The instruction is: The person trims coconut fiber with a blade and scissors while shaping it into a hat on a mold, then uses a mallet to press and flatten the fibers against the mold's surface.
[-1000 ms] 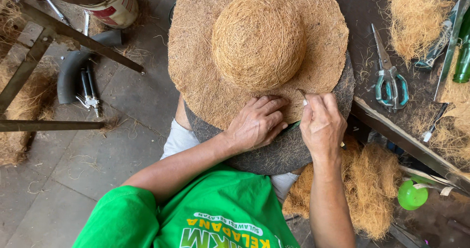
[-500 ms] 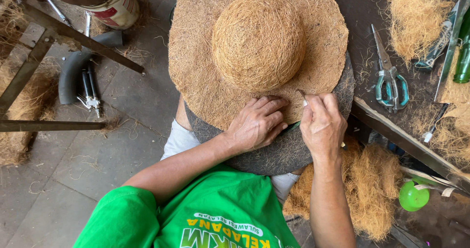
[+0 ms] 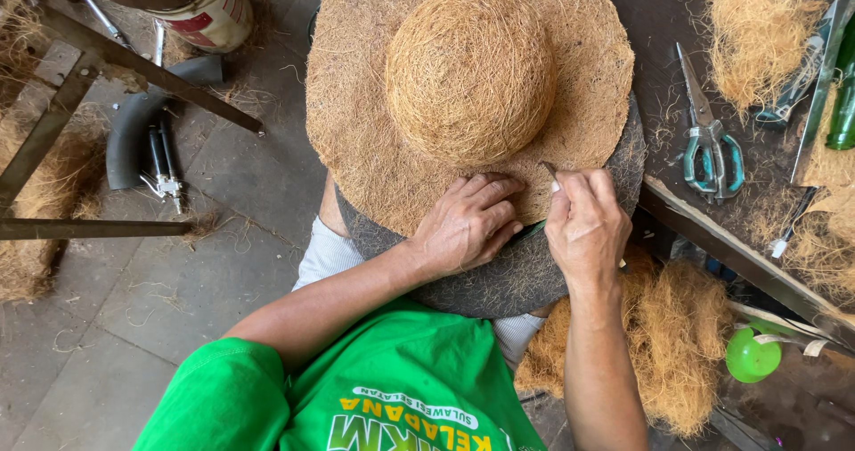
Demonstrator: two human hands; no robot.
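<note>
On lap, atop dark round pad [image 3: 499, 282]: coir-fibre hat [image 3: 463, 95], near brim under both hands. Left hand [image 3: 468, 224] flat, pressing brim, grasping nothing. Right hand [image 3: 583, 228] pinched around thin tool [image 3: 550, 173] at brim edge. Unchanged from half-second earlier; stitching point same. Scissors [image 3: 710, 135] on bench, right.

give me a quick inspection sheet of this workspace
surface: dark round pad on the person's lap, under the hat; dark workbench at right
job's things: wide-brimmed fibre hat
clutter: scissors, loose fibre pile, green bottle on the bench
grippers: left hand flat on the brim; right hand pinches a small thin tool, too small to tell, at the brim edge
cables: nothing seen
surroundings: concrete floor, metal bars, bucket, green cup
</note>
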